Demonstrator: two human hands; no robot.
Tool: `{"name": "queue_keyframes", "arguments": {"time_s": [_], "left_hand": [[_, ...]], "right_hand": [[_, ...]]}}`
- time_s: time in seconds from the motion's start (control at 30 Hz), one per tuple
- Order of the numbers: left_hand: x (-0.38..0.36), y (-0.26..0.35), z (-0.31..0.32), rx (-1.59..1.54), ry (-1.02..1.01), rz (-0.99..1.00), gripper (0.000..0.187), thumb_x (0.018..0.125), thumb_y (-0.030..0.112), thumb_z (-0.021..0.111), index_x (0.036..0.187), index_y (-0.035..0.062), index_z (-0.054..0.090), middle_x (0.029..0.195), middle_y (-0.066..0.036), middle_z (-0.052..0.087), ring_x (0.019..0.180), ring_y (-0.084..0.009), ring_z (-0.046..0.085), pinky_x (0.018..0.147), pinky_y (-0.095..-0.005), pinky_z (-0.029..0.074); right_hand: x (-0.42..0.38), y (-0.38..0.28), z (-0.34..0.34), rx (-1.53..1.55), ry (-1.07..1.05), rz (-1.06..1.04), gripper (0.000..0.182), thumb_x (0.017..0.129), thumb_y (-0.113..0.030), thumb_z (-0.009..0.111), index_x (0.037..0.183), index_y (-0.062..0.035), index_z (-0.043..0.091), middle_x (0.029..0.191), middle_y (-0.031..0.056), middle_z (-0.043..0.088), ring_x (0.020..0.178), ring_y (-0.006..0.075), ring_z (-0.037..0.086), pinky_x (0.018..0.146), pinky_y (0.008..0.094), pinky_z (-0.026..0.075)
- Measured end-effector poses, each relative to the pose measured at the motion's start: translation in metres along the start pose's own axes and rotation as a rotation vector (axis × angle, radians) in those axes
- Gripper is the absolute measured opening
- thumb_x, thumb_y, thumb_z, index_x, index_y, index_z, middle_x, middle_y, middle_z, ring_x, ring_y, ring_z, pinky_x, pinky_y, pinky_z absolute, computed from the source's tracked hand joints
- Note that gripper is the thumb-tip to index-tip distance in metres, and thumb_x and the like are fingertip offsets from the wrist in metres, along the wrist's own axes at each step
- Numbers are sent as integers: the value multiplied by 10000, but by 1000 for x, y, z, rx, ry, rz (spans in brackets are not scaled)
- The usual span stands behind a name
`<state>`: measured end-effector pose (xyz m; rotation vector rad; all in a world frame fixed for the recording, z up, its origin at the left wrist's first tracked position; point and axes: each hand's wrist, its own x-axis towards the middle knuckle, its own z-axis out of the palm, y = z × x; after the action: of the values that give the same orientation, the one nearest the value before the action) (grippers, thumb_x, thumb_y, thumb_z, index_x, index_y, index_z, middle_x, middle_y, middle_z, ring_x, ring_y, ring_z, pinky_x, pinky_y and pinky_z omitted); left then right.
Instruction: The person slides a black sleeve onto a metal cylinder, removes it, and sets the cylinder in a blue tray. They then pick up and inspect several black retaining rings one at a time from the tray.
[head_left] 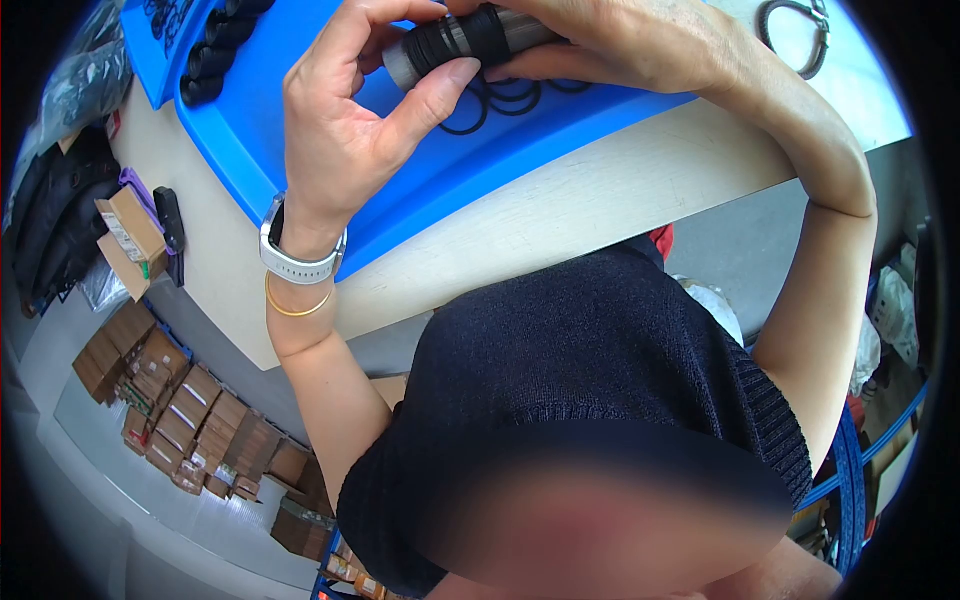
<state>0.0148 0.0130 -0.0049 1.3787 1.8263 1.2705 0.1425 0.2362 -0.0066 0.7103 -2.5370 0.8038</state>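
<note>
Both hands hold a grey metal cylinder (402,70) at the top of the head view, lying roughly sideways over a blue tray (400,215). Black rubber rings (436,44) are wrapped round the cylinder near its left end. My left hand (350,125), with a white-strapped watch at the wrist, closes on that left end, thumb pressing beside the rings. Around the right part of the cylinder my right hand (640,40) is curled; some of its fingertips are hidden. Several loose black rings (508,100) lie in the tray just below the cylinder.
Black cylindrical parts (207,62) line the tray's left edge, near a smaller blue tray (150,60). A black cord loop (822,45) lies at the upper right. An open cardboard box (132,235) sits by the table's left side. Stacked cartons (195,415) stand on the floor.
</note>
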Motion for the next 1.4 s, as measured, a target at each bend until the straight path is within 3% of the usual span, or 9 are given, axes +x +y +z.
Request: {"name": "queue_keyframes", "arguments": {"time_s": [0.77, 0.87, 0.93, 1.4], "left_hand": [[1, 0, -1, 53, -14, 35, 410, 900, 40, 768, 1275, -11, 611, 1163, -79, 650, 1044, -146, 646, 931, -265, 516], [1, 0, 0, 47, -4, 49, 407, 902, 33, 765, 1274, -8, 607, 1147, -80, 660, 1030, -141, 650, 918, -259, 518], [0, 0, -1, 38, -19, 3, 405, 903, 32, 767, 1271, -8, 602, 1140, -82, 672, 1017, -139, 657, 910, -256, 524], [1, 1, 1, 48, -4, 5, 411, 906, 57, 772, 1271, -12, 596, 1149, -100, 673, 1042, -149, 657, 926, -268, 525]], "right_hand": [[-1, 1, 0, 2, -38, 28, 371, 811, -170, 798, 974, -49, 488, 752, 62, 628, 619, 246, 673, 501, 360, 516], [-3, 2, 2, 23, 75, -42, 366, 813, -168, 793, 972, -47, 487, 753, 65, 627, 622, 252, 674, 501, 361, 516], [0, 0, -3, 5, -40, 23, 362, 816, -164, 790, 972, -43, 486, 754, 68, 626, 625, 256, 676, 500, 362, 518], [2, -5, -5, -8, -37, 18, 416, 784, -138, 821, 989, -40, 473, 730, 56, 608, 605, 244, 676, 486, 350, 524]]}}
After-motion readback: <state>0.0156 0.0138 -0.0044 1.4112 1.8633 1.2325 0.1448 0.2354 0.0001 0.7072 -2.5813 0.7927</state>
